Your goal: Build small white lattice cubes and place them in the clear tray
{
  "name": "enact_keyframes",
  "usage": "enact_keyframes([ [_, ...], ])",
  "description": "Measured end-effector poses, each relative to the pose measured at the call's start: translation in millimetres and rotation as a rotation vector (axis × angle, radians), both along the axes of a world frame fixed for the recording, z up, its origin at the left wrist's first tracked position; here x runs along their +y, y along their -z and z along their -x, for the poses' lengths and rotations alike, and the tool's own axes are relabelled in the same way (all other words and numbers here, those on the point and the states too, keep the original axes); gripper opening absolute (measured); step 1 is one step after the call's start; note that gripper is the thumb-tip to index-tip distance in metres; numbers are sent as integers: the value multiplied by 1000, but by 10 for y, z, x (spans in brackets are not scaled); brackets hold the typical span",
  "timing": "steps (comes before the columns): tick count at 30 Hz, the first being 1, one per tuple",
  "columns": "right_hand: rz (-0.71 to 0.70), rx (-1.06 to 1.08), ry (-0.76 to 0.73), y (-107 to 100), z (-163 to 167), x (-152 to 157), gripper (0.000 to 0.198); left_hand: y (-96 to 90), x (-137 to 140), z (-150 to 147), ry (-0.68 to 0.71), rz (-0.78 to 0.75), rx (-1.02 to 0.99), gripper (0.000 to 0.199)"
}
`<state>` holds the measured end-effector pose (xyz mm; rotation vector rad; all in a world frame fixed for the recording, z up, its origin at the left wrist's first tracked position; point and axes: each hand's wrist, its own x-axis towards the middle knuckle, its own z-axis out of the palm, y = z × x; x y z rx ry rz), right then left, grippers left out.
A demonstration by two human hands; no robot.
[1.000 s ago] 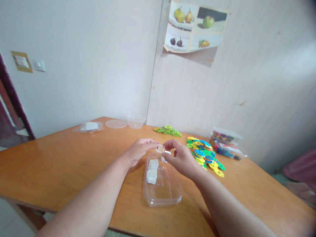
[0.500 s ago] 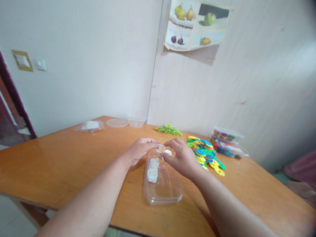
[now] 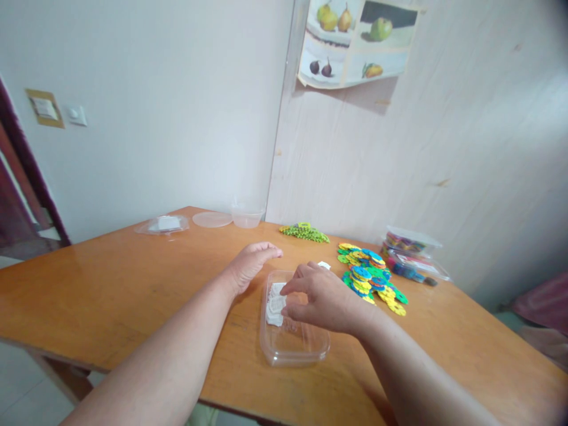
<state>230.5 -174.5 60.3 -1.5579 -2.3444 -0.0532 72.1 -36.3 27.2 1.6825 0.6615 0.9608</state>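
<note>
A clear plastic container (image 3: 295,355) lies on the table in front of me, with stacked white lattice pieces (image 3: 274,319) along its left side. My right hand (image 3: 310,296) reaches over the container, thumb and fingertips around the edges of a small white lattice piece (image 3: 278,305) on top of the stack. To the left of the container's far end is my left hand (image 3: 255,264). Its thumb rests against its fingers, and nothing shows between them. Another white piece (image 3: 324,265) shows partly behind my right hand.
Colourful notched discs (image 3: 370,275) are heaped right of the container. Behind stand a green pile (image 3: 306,232), a clear tub (image 3: 247,217), a round lid (image 3: 212,219) and a clear lid with a white label (image 3: 165,224). Packed boxes (image 3: 412,254) sit at the right rear.
My right hand has moved with the white lattice piece from between both hands down to the stack in the container. My left hand has let go of the piece and stays almost in place.
</note>
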Motion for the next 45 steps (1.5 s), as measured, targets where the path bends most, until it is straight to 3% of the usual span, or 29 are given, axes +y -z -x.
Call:
enact_keyframes([
  [6,19,-31,1,21,-3,34,31,12,10,-2,12,-5,5,26],
  [11,0,91,25,-25,-109,49,30,25,6,-5,-6,0,15,28],
  [15,-17,200,195,-76,-378,88,18,45,16,-13,-44,-3,26,27],
  [18,-13,158,366,-69,-631,141,14,57,28,-13,-58,1,25,27],
  [23,166,17,543,59,-864,231,10,39,28,-7,-45,23,26,27],
  [32,246,-81,669,327,-802,373,34,12,2,-11,-38,38,25,24],
  [39,257,-88,666,330,-769,385,23,27,13,-15,-31,33,35,25],
  [45,207,-45,657,203,-750,308,19,60,14,-29,-29,19,21,27],
])
